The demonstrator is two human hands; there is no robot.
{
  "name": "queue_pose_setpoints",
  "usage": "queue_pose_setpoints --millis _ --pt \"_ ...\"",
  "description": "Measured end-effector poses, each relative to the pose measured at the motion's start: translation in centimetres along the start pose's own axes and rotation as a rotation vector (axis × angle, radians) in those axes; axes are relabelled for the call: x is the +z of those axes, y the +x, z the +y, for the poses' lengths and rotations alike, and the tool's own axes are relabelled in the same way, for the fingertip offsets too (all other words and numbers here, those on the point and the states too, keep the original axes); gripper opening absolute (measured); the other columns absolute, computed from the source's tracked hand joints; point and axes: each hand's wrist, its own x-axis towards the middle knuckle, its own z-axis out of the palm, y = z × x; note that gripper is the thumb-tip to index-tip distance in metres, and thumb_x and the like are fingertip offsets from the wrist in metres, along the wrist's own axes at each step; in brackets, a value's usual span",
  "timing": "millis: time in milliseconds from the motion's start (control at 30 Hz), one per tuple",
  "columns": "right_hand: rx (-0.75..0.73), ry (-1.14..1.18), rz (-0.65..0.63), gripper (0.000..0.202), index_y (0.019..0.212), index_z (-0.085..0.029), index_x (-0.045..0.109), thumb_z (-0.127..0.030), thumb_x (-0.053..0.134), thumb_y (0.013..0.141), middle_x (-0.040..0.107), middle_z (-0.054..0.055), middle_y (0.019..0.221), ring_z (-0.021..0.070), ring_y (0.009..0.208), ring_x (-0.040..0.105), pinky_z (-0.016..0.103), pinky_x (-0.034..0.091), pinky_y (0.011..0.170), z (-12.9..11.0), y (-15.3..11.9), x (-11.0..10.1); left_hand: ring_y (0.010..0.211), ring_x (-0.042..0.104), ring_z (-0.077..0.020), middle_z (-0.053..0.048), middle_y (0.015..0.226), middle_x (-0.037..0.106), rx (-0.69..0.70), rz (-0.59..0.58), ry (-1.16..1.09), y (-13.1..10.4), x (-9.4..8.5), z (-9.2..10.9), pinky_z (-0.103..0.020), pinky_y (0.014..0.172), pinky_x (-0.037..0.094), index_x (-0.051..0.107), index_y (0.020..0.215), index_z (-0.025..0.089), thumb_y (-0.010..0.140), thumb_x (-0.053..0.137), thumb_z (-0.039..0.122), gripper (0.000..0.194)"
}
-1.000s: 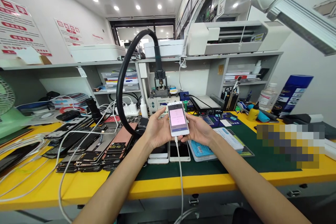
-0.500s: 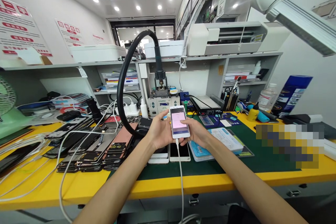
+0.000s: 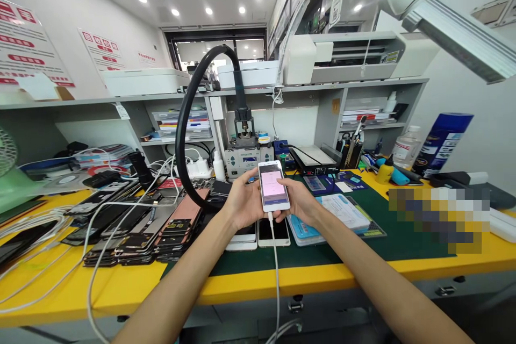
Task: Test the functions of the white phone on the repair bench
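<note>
A white smartphone (image 3: 274, 188) with a lit pink screen is held up above the bench. My left hand (image 3: 244, 201) grips it from the left and from beneath, its thumb pointing up along the side. My right hand (image 3: 300, 199) is closed about the lower right side, with fingers under the phone and the thumb over the screen. From the phone's bottom edge a white cable (image 3: 276, 274) hangs down past the bench's front. Below my hands lie a white-framed phone (image 3: 274, 236) and a blue-and-white packet (image 3: 342, 217).
Stacks of opened phones (image 3: 135, 234) and loose white cables (image 3: 36, 226) cover the left of the yellow bench (image 3: 121, 295). A thick black hose (image 3: 182, 134) arches beside the hot-air station (image 3: 248, 161). A blue can (image 3: 443, 145) and yellow bottle (image 3: 386, 172) stand right.
My right thumb has shifted a little upward on the phone's screen. The whole view has moved slightly, and both hands remain on the phone.
</note>
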Motion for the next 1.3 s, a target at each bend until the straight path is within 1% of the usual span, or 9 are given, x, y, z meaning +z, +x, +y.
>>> queue_pose_setpoints --millis 167,300,467,600,767,900,1100,1200,1300 --pt "-0.007 -0.014 -0.003 0.034 0.111 -0.01 0.056 -0.038 0.044 0.095 0.07 0.009 0.068 0.0194 0.044 0.063 0.034 0.057 0.041 0.2 0.1 -0.1 0.085 0.069 -0.0344 -0.015 0.104 0.066 0.01 -0.016 0.028 0.2 0.0 -0.1 -0.044 0.062 0.054 0.054 0.111 0.019 0.089 0.055 0.051 0.038" --pt "0.002 -0.01 0.002 0.035 0.11 -0.01 0.056 -0.04 0.043 0.095 0.07 0.009 0.067 0.02 0.045 0.063 0.034 0.057 0.041 0.3 0.2 -0.2 0.08 0.07 -0.033 -0.014 0.103 0.066 0.019 -0.009 0.046 0.3 0.0 -0.2 -0.043 0.06 0.054 0.054 0.112 0.019 0.09 0.054 0.05 0.038" --pt "0.001 0.0 -0.024 0.039 0.109 -0.011 0.057 -0.044 0.041 0.096 0.071 0.01 0.07 0.0207 0.045 0.064 0.036 0.057 0.042 0.3 0.3 -0.4 0.082 0.07 -0.0334 -0.015 0.105 0.066 0.031 -0.021 0.088 0.3 0.0 -0.3 -0.045 0.061 0.055 0.054 0.116 0.018 0.091 0.053 0.051 0.042" --pt "0.0 0.016 -0.027 0.041 0.113 -0.012 0.056 -0.046 0.039 0.097 0.07 0.009 0.068 0.0215 0.044 0.064 0.037 0.057 0.042 0.2 0.2 -0.4 0.082 0.07 -0.0336 -0.016 0.105 0.066 0.043 -0.027 0.11 0.4 0.0 -0.3 -0.045 0.06 0.055 0.054 0.117 0.018 0.092 0.051 0.051 0.042" --pt "-0.019 0.024 -0.027 0.043 0.117 -0.013 0.054 -0.047 0.036 0.098 0.069 0.007 0.065 0.0221 0.043 0.064 0.037 0.057 0.04 -0.1 -0.1 0.0 0.08 0.069 -0.0331 -0.015 0.103 0.066 0.058 -0.016 0.111 0.5 -0.2 -0.4 -0.044 0.059 0.054 0.055 0.113 0.018 0.091 0.052 0.052 0.04" --pt "-0.023 0.006 -0.031 0.046 0.116 -0.011 0.056 -0.048 0.034 0.099 0.069 0.008 0.065 0.0214 0.044 0.064 0.035 0.057 0.041 -0.2 -0.3 0.2 0.077 0.069 -0.0322 -0.013 0.1 0.066 0.071 -0.008 0.08 0.6 -0.3 -0.6 -0.043 0.057 0.054 0.054 0.11 0.019 0.09 0.053 0.054 0.041" --pt "-0.035 -0.025 -0.037 0.045 0.117 -0.011 0.056 -0.047 0.035 0.099 0.069 0.008 0.066 0.0201 0.046 0.063 0.035 0.058 0.043 -0.1 -0.3 0.4 0.077 0.069 -0.0315 -0.013 0.1 0.065 0.105 -0.021 0.051 0.5 -0.3 -0.9 -0.043 0.057 0.054 0.054 0.112 0.019 0.09 0.05 0.057 0.045" --pt "-0.015 -0.025 -0.076 0.045 0.117 -0.012 0.056 -0.047 0.035 0.099 0.069 0.008 0.067 0.0199 0.048 0.064 0.035 0.059 0.046 -0.3 -0.2 0.1 0.078 0.069 -0.031 -0.013 0.102 0.065 0.121 -0.011 0.049 0.5 -0.3 -1.0 -0.043 0.058 0.054 0.053 0.114 0.019 0.09 0.05 0.057 0.045" --pt "0.019 -0.02 -0.181 0.045 0.119 -0.014 0.055 -0.05 0.037 0.098 0.071 0.008 0.072 0.0206 0.052 0.066 0.038 0.06 0.054 -0.8 -0.1 -0.5 0.078 0.069 -0.0306 -0.013 0.103 0.065 0.137 -0.004 0.06 0.6 -0.3 -1.2 -0.042 0.058 0.054 0.053 0.118 0.019 0.09 0.05 0.058 0.048"
